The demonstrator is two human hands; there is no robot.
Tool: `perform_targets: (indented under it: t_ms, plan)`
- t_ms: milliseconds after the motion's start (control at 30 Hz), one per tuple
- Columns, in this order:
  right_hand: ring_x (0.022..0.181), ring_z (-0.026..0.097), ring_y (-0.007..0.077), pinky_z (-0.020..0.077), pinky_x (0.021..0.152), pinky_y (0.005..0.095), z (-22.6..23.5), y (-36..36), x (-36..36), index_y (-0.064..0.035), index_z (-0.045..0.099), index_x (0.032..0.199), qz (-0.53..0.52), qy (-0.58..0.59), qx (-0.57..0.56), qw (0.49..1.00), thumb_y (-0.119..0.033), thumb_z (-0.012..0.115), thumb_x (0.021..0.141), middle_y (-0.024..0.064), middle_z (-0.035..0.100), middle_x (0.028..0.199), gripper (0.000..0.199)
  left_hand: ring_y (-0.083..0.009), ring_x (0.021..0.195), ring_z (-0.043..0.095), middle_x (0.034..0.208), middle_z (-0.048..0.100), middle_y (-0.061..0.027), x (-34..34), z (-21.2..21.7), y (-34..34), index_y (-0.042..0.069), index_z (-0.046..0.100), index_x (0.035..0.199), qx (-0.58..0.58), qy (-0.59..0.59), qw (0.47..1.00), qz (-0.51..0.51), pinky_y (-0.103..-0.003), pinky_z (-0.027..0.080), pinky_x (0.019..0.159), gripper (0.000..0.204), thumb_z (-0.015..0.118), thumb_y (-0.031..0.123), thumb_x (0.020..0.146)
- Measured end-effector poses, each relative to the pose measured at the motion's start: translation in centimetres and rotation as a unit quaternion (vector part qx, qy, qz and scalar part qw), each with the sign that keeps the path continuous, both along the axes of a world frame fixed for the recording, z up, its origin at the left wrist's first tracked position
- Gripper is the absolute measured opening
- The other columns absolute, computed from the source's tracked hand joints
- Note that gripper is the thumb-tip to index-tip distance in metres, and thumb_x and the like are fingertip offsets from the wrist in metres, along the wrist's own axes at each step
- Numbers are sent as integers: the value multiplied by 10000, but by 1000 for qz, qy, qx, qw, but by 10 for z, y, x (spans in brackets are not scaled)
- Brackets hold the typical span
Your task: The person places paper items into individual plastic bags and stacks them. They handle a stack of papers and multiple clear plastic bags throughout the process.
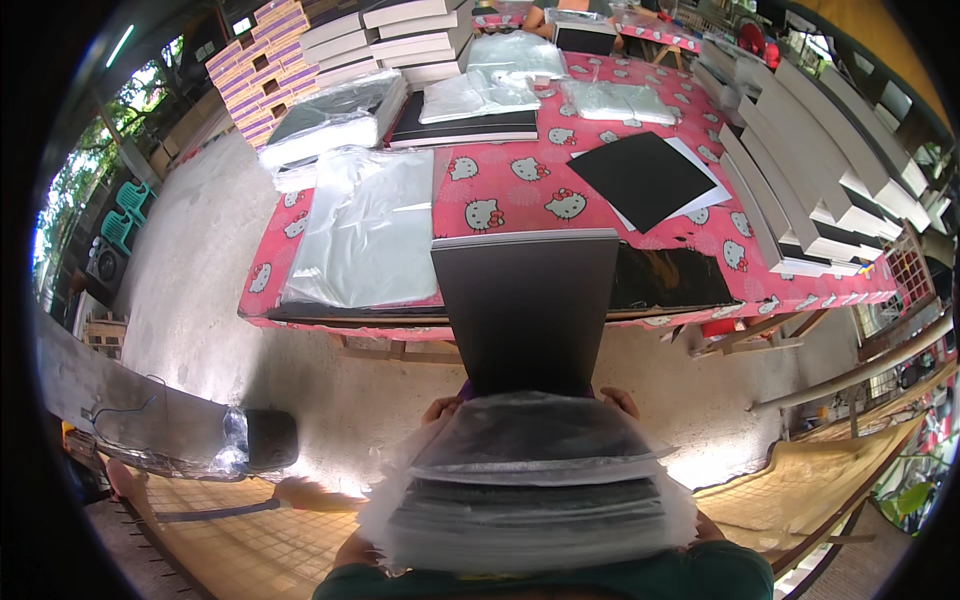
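A pile of black sheets in clear plastic sleeves (530, 510) lies close against my body, its edges blurred. Just beyond it, a black board-like stack (525, 310) with a pale top edge stands upright before the table's front edge. My left hand (442, 409) is at the pile's far left corner, beside the black stack's lower edge. At the matching right corner is my right hand (621, 402). The fingers of both are curled, and what they grip is hidden. Bits of purple show between the hands and the black stack. My forearms are mostly covered by the pile.
A pink patterned table (500, 180) holds clear plastic sleeves (365, 235), a black sheet (645, 180) over white, and wrapped packs (335, 120). Tall stacks of pale boards (810, 170) line the right. A broom (310, 495) lies at lower left. Another person (570, 12) sits beyond.
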State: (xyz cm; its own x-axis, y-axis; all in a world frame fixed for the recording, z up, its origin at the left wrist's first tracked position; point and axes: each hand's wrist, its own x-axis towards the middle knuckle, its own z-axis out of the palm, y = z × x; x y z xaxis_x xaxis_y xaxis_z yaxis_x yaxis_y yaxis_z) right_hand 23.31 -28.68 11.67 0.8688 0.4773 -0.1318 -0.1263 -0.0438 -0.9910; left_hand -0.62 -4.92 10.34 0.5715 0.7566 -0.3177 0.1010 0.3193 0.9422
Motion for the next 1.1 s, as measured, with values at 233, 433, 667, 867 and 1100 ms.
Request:
perform_targets:
  t_ms: [233,433,667,867,1100]
  plan:
    - [783,591,129,486,691,260,-22,-20,21,6,607,1083,104,124,-57,985,-159,599,885,75,641,917,258,-155,866,619,903,666,-101,-24,-33,-6,3,666,980,37,51,998,3,-284,509,741,227,575,167,852]
    - [845,617,175,494,748,293,-93,-2,63,9,620,1081,228,7,-126,966,-153,629,848,120,657,961,284,-217,771,634,825,673,-134,5,-65,37,-24,679,958,34,130,990,-36,-308,498,732,267,568,148,787]
    - [952,604,220,476,843,320,-86,16,55,5,621,1051,161,-157,-365,904,-174,665,830,147,647,1002,287,-298,871,640,900,665,-163,10,-93,29,11,672,998,197,287,937,26,-386,481,812,285,601,214,811]
    - [1118,524,277,403,954,398,99,-3,2,7,575,1080,144,-25,109,983,-434,424,954,171,611,1054,483,-308,1071,571,1157,582,-161,-21,121,-29,80,623,1097,342,82,934,-62,-406,443,912,401,657,358,810]
    - [1098,537,268,405,948,383,126,-24,-36,1,563,1110,312,25,343,885,-517,257,979,187,598,1077,615,-322,1085,557,1165,571,-168,-49,57,-59,78,619,1094,353,156,900,-201,-415,441,917,397,656,353,810]
